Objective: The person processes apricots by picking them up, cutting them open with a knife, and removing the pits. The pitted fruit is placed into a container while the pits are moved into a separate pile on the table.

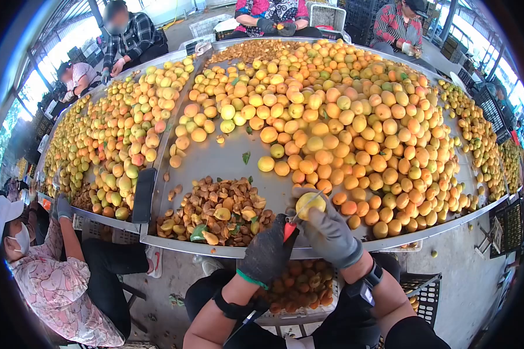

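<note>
My left grip point(268, 253) clasps a red-handled metal knife point(289, 230); my right grip point(334, 235), a round yellow apricot point(304, 201); a slip could cut me.

Single head-worn view, facing forward and down, close over table point(212, 158).

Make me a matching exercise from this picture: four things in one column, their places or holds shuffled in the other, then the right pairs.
Things
1. Left hand
2. Right hand
3. Black oblong object
4. Pile of brown pieces

Places or holds
A. At the near end of the metal divider
B. Holding a yellow fruit
C. On the table, near its front edge
D. Gripping a red handle

Right pairs: 1-D, 2-B, 3-A, 4-C
</note>
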`<action>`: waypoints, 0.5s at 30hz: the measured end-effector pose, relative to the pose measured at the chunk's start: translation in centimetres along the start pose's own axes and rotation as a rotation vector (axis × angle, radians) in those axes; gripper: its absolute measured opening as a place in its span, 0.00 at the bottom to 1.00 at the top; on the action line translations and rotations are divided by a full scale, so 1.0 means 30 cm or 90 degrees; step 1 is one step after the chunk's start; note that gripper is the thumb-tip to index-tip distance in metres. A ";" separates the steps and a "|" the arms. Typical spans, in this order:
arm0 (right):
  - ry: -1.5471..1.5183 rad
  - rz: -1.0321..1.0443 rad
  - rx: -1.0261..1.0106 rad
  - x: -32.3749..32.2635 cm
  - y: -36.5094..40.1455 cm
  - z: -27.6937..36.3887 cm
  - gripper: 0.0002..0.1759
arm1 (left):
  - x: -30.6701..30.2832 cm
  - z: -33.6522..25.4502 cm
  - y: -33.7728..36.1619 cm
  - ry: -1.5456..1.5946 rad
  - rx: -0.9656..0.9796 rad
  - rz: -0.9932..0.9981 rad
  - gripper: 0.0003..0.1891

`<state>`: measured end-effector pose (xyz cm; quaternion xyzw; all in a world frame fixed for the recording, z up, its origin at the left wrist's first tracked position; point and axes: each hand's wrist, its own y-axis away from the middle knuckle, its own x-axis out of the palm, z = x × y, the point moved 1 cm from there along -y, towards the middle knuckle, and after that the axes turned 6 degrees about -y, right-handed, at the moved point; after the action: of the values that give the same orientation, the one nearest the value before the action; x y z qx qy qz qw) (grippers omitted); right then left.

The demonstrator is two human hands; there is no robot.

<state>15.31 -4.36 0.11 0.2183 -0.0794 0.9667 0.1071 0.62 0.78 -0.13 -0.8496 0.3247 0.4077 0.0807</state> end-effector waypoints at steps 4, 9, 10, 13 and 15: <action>0.006 0.000 0.068 -0.040 0.032 0.080 0.25 | 0.062 -0.012 0.000 0.100 0.097 -0.021 0.28; -0.259 -0.097 0.082 0.057 0.029 0.057 0.22 | 0.056 -0.020 0.012 0.081 0.027 -0.008 0.15; -0.244 -0.096 0.102 0.053 0.021 0.043 0.21 | 0.060 -0.002 0.010 0.060 0.045 -0.015 0.21; -0.096 -0.040 0.115 0.006 -0.008 0.041 0.24 | 0.022 0.023 0.003 0.037 0.075 -0.026 0.27; 0.042 0.016 0.110 -0.012 -0.019 0.051 0.28 | -0.004 0.020 0.007 0.041 0.084 -0.032 0.27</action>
<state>16.38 -4.16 1.38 0.1938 0.0055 0.9779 0.0785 0.04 0.90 -0.40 -0.8629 0.3319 0.3558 0.1364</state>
